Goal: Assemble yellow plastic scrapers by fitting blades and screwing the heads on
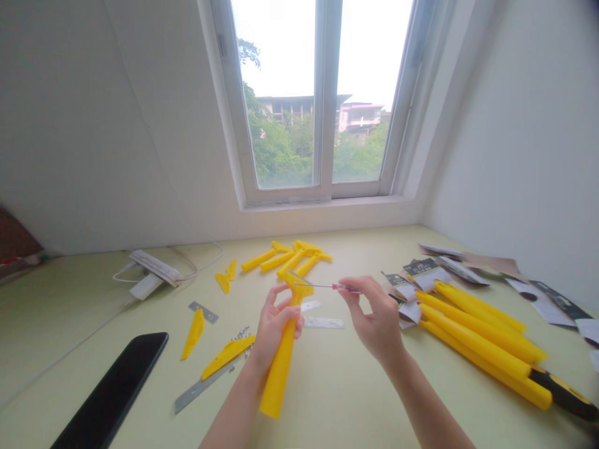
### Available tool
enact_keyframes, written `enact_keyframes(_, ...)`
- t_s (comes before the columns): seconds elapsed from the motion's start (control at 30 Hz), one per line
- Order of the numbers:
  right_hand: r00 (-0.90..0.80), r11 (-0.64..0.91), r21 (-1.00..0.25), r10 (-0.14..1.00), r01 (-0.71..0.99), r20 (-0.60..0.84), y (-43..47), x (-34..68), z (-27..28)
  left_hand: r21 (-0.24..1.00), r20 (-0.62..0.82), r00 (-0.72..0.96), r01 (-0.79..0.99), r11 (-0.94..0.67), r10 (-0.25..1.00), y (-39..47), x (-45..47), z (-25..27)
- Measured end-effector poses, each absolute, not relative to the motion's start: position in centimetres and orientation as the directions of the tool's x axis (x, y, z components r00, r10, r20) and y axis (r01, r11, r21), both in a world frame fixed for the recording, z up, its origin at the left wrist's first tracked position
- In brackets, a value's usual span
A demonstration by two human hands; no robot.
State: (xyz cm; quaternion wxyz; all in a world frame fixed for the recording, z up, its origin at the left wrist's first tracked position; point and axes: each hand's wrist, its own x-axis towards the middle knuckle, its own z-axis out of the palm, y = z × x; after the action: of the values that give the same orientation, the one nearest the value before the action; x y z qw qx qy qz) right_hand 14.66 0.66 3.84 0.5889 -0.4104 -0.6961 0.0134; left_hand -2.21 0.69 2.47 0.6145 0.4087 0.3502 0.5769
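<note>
My left hand (276,321) is wrapped round the yellow handle of a scraper (282,365), its wide head tilted up and away from me. Between the thumb and fingers of my right hand (377,318) is a thin screwdriver (339,287), held level. Its shaft points left, and the tip reaches the scraper head; whether it sits in a screw is too small to tell. Left of my left hand lie a yellow blade clamp piece (229,355), a grey metal blade (201,391) and a small heap of screws (243,333).
Several yellow scrapers (281,259) lie at the back. More yellow handles (482,330) and cardboard packaging (425,274) are at the right. At the left are a black phone (116,386), a white power strip (152,268) and another yellow piece (193,333). Clear plastic strips (322,322) lie mid-table.
</note>
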Motion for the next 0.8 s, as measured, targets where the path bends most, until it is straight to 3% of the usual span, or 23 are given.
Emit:
enact_keyframes(0.33,-0.034,0.703,-0.443,0.552,0.556,0.833,0.4,14.5,4.1,0.92,0.059,0.07,-0.39,-0.027,0.996,0.8,-2.2,2.5)
enact_keyframes(0.47,-0.006,0.683,-0.529,0.615,0.504,0.788,0.3,14.2,3.8,0.92,0.089,0.072,-0.387,-0.054,0.993,0.9,-2.2,2.2)
enact_keyframes(0.8,0.291,0.58,-0.766,0.709,0.276,0.642,0.5,13.5,2.8,0.911,0.068,0.113,-0.411,-0.015,0.991,0.8,-1.9,2.0)
